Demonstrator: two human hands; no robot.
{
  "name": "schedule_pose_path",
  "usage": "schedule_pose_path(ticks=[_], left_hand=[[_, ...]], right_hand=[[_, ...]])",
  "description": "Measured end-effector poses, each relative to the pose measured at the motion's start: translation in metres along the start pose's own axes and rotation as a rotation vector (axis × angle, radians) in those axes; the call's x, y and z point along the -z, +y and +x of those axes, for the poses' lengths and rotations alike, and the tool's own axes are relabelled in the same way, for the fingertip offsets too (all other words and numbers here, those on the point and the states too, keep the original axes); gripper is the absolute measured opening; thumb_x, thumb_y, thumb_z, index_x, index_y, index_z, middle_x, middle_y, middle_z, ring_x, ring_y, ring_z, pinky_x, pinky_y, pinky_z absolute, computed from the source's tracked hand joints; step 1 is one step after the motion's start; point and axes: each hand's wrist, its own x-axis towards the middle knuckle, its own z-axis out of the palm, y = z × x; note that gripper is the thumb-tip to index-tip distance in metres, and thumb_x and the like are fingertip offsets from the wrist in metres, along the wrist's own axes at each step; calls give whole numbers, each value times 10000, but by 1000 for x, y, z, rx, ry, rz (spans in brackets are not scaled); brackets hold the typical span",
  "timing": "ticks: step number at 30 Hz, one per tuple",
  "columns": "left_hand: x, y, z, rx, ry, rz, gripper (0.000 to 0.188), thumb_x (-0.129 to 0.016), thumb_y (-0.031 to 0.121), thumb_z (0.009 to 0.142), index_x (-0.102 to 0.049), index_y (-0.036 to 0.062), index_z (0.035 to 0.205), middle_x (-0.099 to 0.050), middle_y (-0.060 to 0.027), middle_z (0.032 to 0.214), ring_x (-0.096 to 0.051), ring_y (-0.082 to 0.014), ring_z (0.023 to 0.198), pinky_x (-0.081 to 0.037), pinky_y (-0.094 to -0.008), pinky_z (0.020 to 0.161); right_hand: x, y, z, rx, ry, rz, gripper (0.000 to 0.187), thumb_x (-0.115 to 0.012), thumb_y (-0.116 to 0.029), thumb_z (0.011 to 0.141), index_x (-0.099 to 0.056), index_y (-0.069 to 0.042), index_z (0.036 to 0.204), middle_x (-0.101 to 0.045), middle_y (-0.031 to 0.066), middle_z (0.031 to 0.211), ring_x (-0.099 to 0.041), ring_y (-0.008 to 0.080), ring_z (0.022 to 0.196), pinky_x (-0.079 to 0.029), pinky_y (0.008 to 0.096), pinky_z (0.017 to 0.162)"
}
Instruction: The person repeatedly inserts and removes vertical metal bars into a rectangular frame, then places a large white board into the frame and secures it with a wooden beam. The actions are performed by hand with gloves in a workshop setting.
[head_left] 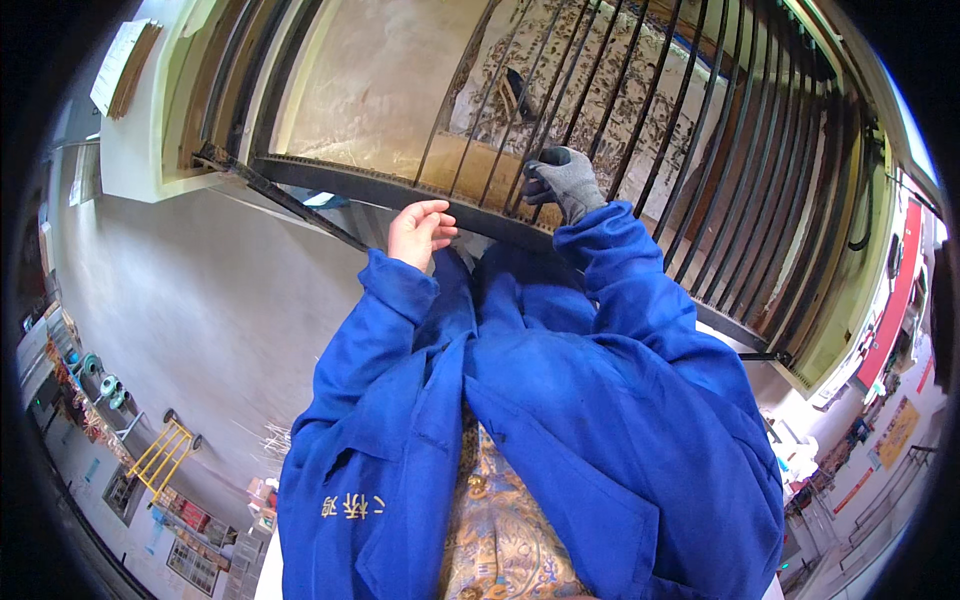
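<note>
My right hand [568, 182], in a grey knit glove with dark fingers, is closed at one of the thin black bars [620, 90] of a frame. Its fingertips curl by the bar's near end, and the glove partly hides the grip. To its left, my bare left hand [420, 232] hovers at the frame's dark front rail [340, 190], fingers loosely bent and apart, with nothing visible in them. The rail carries a row of small teeth where bars end. Behind the bars lies a pale panel with dark speckles [640, 110].
A pale, smooth panel [380, 80] fills the frame's left part. A dark strut [290, 205] slants down from its left corner. Grey floor [220, 270] spreads at left, with a yellow trolley [160, 455] farther off. A black cable [866, 215] hangs at the right side.
</note>
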Motion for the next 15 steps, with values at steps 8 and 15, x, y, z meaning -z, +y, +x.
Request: schedule_pose_path(ticks=[8, 15], left_hand=[[-12, -3, 2, -28, -18, 30, 220, -485, 101, 972, -612, 58, 1146, -673, -80, 945, -660, -166, 823, -536, -299, 714], [-30, 3, 7, -62, -59, 87, 225, -484, 93, 971, -610, 52, 1153, -675, -81, 949, -660, -159, 803, -532, -290, 713]], right_hand=[[1, 7, 4, 79, 25, -43, 492, -594, 42, 852, -442, 3, 1318, -649, 195, 904, -670, 278, 551, -550, 369, 395], [-7, 6, 8, 65, 46, -132, 447, -618, 15, 860, -479, 3, 1284, -657, 183, 830, -685, 288, 574, -553, 371, 398]])
